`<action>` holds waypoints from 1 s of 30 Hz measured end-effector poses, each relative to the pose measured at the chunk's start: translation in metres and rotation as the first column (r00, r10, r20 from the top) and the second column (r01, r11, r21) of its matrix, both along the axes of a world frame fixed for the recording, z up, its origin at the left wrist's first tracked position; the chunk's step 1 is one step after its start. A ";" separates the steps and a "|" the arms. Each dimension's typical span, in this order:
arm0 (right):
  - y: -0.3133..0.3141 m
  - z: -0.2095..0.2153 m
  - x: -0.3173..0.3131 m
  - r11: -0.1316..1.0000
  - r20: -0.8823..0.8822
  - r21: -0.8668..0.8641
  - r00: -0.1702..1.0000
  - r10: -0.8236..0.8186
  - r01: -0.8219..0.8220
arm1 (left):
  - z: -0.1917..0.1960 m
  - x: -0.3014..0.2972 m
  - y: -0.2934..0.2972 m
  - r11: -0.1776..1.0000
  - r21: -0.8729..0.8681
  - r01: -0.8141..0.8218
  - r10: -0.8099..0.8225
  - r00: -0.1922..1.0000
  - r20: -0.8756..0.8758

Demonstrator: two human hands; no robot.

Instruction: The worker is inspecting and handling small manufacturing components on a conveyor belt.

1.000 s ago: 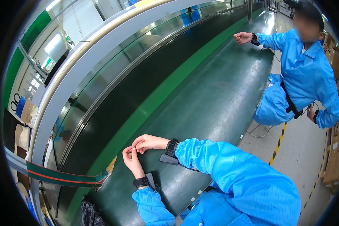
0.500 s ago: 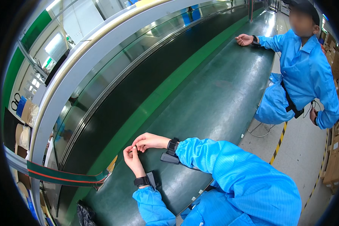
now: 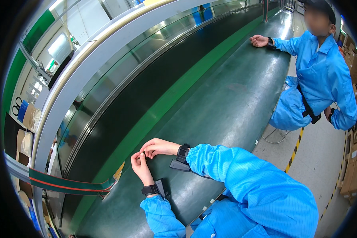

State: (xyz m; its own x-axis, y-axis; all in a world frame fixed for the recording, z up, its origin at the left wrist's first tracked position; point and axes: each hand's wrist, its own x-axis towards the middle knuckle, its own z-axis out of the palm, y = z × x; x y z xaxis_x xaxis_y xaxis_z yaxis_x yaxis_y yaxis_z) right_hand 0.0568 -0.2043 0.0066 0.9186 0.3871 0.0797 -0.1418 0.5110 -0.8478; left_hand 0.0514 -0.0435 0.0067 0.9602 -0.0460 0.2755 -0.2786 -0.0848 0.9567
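Note:
My left hand point(image 3: 141, 168) and my right hand point(image 3: 159, 147) meet above the near edge of a long green work surface point(image 3: 210, 107). On both hands the fingertips are pinched together and touch those of the other hand. Whatever lies between them, if anything, is too small or hidden to make out. Each wrist carries a black strap; a dark block point(image 3: 180, 165) sits by the right one and another dark block point(image 3: 161, 188) by the left one. Blue sleeves cover both forearms.
A dark belt point(image 3: 119, 115) with a green stripe runs beyond the surface. A green guide strip point(image 3: 67, 183) with a red line crosses it at left. On the right stands a person in blue point(image 3: 317, 75), one hand point(image 3: 259, 41) over the surface. Cardboard boxes point(image 3: 355, 170) stand far right.
A crumpled black plastic bag at the lower left has gone out of view. My hands stay together almost in place. The other person's lowered hand has shifted slightly.

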 end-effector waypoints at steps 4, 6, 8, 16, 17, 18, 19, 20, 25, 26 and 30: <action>-0.002 -0.001 -0.001 1.000 0.002 0.009 1.000 0.007 -0.007 | -0.001 -0.001 -0.003 1.000 -0.009 -0.007 0.007 1.000 -0.008; -0.002 -0.001 -0.001 1.000 0.004 0.009 1.000 0.018 -0.018 | 0.001 -0.003 -0.003 0.999 -0.015 -0.028 0.028 0.999 0.026; 0.001 -0.003 0.000 0.997 0.005 0.060 0.999 0.049 -0.049 | 0.001 -0.002 0.000 0.999 -0.028 -0.032 0.033 0.999 0.021; -0.006 0.017 -0.008 0.960 -0.099 0.160 0.964 0.248 -0.230 | 0.002 -0.002 0.003 0.992 -0.122 -0.042 0.041 0.999 -0.011; -0.005 0.017 -0.009 0.962 -0.098 0.151 0.965 0.244 -0.227 | -0.001 -0.002 0.004 0.990 -0.128 -0.051 0.051 0.999 -0.006; -0.006 0.016 -0.008 0.965 -0.095 0.143 0.968 0.233 -0.219 | -0.001 -0.001 0.003 0.990 -0.134 -0.054 0.054 0.999 0.000; -0.006 0.014 -0.006 0.966 -0.098 0.140 0.967 0.234 -0.219 | -0.001 -0.001 0.003 0.986 -0.158 -0.057 0.057 0.998 -0.005; -0.005 0.011 -0.005 0.971 -0.092 0.123 0.971 0.219 -0.208 | -0.003 -0.001 0.004 0.980 -0.195 -0.048 0.046 0.999 -0.012; -0.005 0.014 -0.005 0.978 -0.107 0.060 0.972 0.207 -0.202 | -0.004 0.000 0.006 0.980 -0.171 -0.102 0.097 0.995 -0.039; -0.004 0.014 -0.005 0.980 -0.101 0.025 0.975 0.198 -0.196 | -0.004 -0.001 0.007 0.979 -0.174 -0.110 0.104 0.994 -0.042; -0.003 0.015 -0.005 0.984 -0.078 -0.004 0.981 0.180 -0.181 | -0.003 0.000 0.007 0.981 -0.142 -0.134 0.130 0.991 -0.037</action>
State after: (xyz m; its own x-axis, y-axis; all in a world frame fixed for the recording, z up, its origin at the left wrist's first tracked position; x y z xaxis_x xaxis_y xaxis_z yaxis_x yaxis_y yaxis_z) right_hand 0.0522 -0.2073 0.0219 0.8370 0.5472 0.0062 -0.2956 0.4615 -0.8364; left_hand 0.0518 -0.0366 0.0037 0.9625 0.1198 0.2434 -0.2474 0.0199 0.9687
